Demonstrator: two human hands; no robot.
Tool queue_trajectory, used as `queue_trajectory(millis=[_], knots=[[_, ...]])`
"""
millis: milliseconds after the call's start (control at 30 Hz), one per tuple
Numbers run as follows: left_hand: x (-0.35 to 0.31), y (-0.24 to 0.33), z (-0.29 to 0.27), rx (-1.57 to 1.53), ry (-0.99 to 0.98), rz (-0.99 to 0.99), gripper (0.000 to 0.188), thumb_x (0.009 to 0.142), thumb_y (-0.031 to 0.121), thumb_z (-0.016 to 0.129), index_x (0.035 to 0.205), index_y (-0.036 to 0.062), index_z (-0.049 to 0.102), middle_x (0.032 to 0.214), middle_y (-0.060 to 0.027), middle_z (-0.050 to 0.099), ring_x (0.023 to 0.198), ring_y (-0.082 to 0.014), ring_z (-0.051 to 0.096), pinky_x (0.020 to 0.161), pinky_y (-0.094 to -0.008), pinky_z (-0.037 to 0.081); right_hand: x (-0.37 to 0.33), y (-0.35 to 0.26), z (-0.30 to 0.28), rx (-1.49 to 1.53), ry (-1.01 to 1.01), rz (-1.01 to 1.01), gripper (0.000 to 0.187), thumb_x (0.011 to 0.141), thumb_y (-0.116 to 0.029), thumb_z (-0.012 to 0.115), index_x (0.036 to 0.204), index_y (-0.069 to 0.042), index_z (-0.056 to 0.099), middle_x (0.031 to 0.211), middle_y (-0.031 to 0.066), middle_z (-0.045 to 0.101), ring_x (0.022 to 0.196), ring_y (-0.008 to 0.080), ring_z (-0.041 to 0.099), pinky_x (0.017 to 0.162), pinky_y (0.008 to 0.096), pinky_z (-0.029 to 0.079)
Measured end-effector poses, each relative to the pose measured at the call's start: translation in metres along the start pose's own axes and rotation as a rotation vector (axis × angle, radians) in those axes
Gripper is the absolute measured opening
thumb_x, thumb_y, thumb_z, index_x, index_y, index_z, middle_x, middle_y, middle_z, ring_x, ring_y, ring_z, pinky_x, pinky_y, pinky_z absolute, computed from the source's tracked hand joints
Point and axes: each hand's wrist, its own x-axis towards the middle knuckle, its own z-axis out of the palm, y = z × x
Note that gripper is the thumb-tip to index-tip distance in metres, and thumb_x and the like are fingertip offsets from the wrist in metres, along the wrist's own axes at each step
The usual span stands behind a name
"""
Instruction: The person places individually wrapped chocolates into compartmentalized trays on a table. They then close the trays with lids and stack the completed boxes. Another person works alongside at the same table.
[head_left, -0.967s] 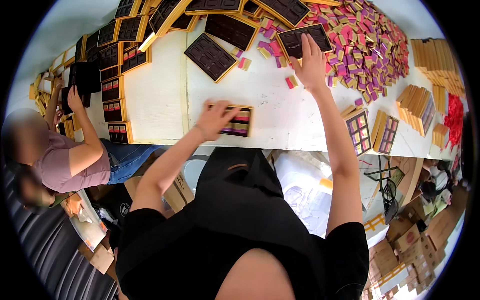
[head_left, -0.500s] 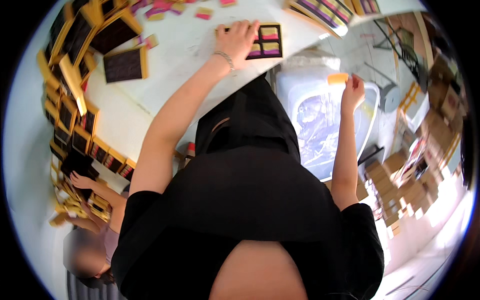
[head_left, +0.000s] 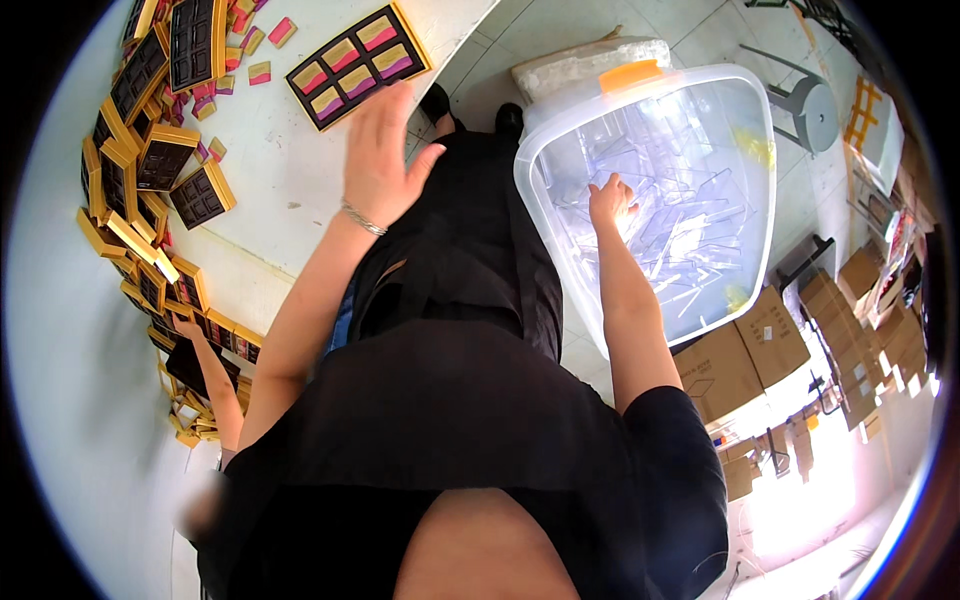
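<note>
Fingers stretched and slightly smeared by motion, my left hand (head_left: 383, 165) is open beside the near edge of a shallow box (head_left: 350, 53). That box is black inside with a yellow rim, and its six compartments hold small gold, pink and purple blocks. To the right, my right hand (head_left: 612, 203) reaches inside a large translucent plastic tub (head_left: 760, 200). Its fingers are apart over a heap of clear plastic pieces (head_left: 690, 215), with nothing visible held. The tub has an orange handle latch (head_left: 630, 75) at its far rim.
Loose pink and gold blocks (head_left: 260, 72) lie on the white table (head_left: 270, 170). Yellow-edged boxes (head_left: 140, 80) crowd the table's left side, where another person's hand (head_left: 187, 327) is among them. Cardboard boxes (head_left: 715, 370) stand behind the tub, and a grey stool (head_left: 810, 112) is at far right.
My left hand has come off the six-compartment box. My right hand has moved from the orange latch down into the tub, which now stands uncovered with its clear pieces in sight. The view has shifted.
</note>
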Motion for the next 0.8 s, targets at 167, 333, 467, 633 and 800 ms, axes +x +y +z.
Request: queue_trajectory(millis=[167, 333, 467, 633, 800], knots=[[0.005, 0.056, 0.026, -0.160, -0.156, 0.073, 0.072, 0.071, 0.015, 0.078, 0.133, 0.0003, 0.044, 0.132, -0.0153, 0.050, 0.121, -0.0359, 0.048, 0.102, -0.0443, 0.039, 0.007, 0.019, -0.009, 0.208, -0.033, -0.244, 0.060, 0.082, -0.037, 0.069, 0.127, -0.004, 0.047, 0.117, 0.0180, 0.062, 0.109, 0.0396, 0.058, 0.091, 0.0491, 0.044], [0.006, 0.057, 0.020, -0.156, -0.154, 0.078, 0.071, 0.070, 0.014, 0.077, 0.132, 0.0013, 0.044, 0.131, -0.0144, 0.051, 0.122, -0.0344, 0.048, 0.103, -0.0446, 0.039, 0.019, 0.036, -0.038, 0.292, 0.221, -0.024, 0.047, 0.084, -0.052, 0.060, 0.095, -0.007, 0.067, 0.089, 0.0190, 0.069, 0.090, 0.0375, 0.065, 0.079, 0.0470, 0.049], [-0.015, 0.019, -0.015, -0.181, 0.039, -0.236, 0.061, 0.077, 0.014, 0.074, 0.130, 0.0014, 0.047, 0.130, -0.0169, 0.052, 0.119, -0.0365, 0.049, 0.101, -0.0431, 0.040, -0.049, 0.045, -0.155, 0.565, 0.366, -0.076, 0.016, 0.067, -0.011, 0.072, 0.079, -0.004, 0.064, 0.074, 0.0115, 0.068, 0.070, 0.0194, 0.066, 0.064, 0.0325, 0.052], [-0.014, 0.011, -0.037, -1.331, -0.281, -0.511, 0.094, 0.079, 0.019, 0.077, 0.151, 0.0106, 0.018, 0.140, -0.0139, 0.048, 0.127, -0.0293, 0.047, 0.103, -0.0416, 0.040, -0.185, -0.045, -0.304, 1.212, -0.351, -0.747, 0.011, 0.076, 0.015, 0.063, 0.079, 0.005, 0.060, 0.085, 0.0139, 0.066, 0.080, 0.0204, 0.067, 0.076, 0.0299, 0.055], [-0.009, -0.004, -0.073, -1.627, -0.303, -0.797, 0.057, 0.088, 0.005, 0.065, 0.137, 0.0062, 0.036, 0.110, -0.0230, 0.063, 0.088, -0.0279, 0.069, 0.075, -0.0344, 0.058, -0.196, -0.186, -0.309, 0.376, -0.025, -1.404, 0.052, 0.069, -0.014, 0.079, 0.117, -0.010, 0.058, 0.127, 0.0168, 0.051, 0.121, 0.0349, 0.048, 0.094, 0.0514, 0.044]])
